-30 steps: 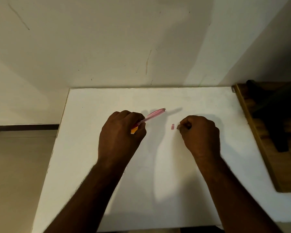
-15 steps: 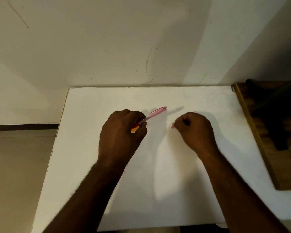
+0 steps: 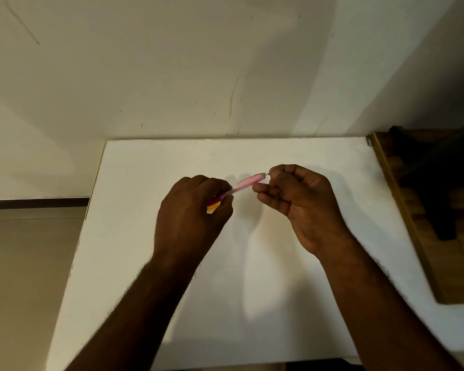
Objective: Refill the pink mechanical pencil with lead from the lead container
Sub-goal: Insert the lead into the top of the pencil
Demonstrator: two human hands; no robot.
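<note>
1. Left hand has its grip closed around the lower end of the pink mechanical pencil, near the middle of the frame, held above the white table.
2. Pencil slants up to the right.
3. Right hand has its grip pinching something tiny right at the pencil's top end; can't tell what.
4. Wooden board at the right edge.
</note>
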